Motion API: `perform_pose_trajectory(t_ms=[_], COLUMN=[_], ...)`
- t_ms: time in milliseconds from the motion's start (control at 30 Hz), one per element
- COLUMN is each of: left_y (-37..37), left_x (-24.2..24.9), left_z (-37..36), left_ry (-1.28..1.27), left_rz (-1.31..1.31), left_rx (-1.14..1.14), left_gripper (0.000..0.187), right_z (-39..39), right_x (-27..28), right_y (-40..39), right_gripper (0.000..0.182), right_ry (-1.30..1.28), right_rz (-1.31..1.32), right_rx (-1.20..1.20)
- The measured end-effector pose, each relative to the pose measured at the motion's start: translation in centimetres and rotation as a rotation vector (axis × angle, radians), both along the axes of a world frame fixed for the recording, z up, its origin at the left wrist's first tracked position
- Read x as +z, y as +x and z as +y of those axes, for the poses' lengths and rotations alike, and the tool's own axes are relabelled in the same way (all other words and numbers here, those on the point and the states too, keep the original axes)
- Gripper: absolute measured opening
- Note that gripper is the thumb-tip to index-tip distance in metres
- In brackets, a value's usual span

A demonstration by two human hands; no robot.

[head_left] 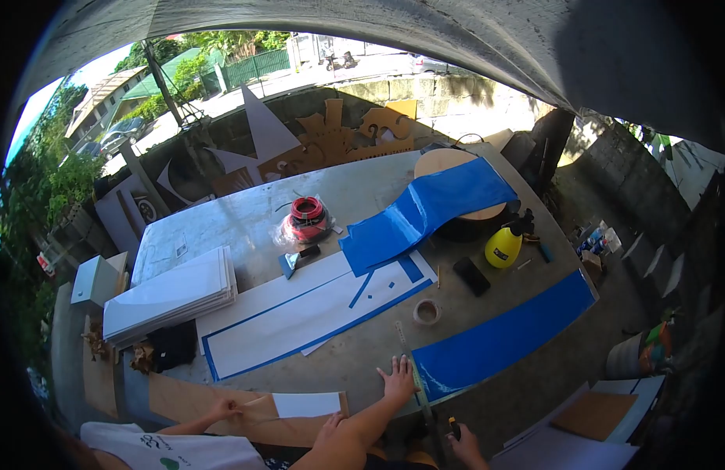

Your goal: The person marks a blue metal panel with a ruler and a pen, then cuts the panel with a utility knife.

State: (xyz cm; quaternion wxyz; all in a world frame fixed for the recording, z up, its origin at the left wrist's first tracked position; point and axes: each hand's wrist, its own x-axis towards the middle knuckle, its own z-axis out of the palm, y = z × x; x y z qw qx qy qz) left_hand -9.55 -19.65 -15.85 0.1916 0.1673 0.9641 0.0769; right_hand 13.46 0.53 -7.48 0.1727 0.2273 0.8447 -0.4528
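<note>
My left hand (pixel 398 382) lies with fingers spread over a metal ruler (pixel 405 342), beside the left end of a blue sheet (pixel 503 337). To its lower right, my right hand (pixel 467 450) is closed round a cutter (pixel 455 428) with a yellow and black handle, next to the ruler's near end. The blue sheet runs along the table's near right edge. Left of my hands is a white panel (pixel 284 321) bordered with blue strips. A roll of tape (pixel 427 312) sits just beyond my left hand.
At the lower left, a co-worker's hands (pixel 225 409) touch a brown sheet (pixel 182 395) with a white piece on it. Around the table (pixel 253 204) are stacked white panels (pixel 174 294), a draped blue sheet (pixel 425 207), a yellow spray bottle (pixel 503 247), red wire coils (pixel 306 218) and a scraper (pixel 289 265).
</note>
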Motion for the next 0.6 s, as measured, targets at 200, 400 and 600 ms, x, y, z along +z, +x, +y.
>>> perform_pose_trajectory(t_ms=[200,400,600], left_y=[-0.1,-0.2,-0.1], left_x=[-0.7,-0.4,-0.5], left_z=[0.1,0.1,0.1], left_ry=[0.000,-0.022,-0.010], left_rz=[-0.004,-0.005,0.015], left_rx=[-0.002,-0.013,-0.009], left_gripper=[0.109,0.108,0.108], right_z=[-0.4,-0.8,-0.7], right_x=[0.7,-0.6,-0.8], right_y=[-0.8,-0.3,0.0], right_gripper=[0.040,0.039,0.038], right_ry=[-0.002,0.008,0.010], right_rz=[-0.013,-0.015,0.021], right_rx=[0.000,-0.017,0.007])
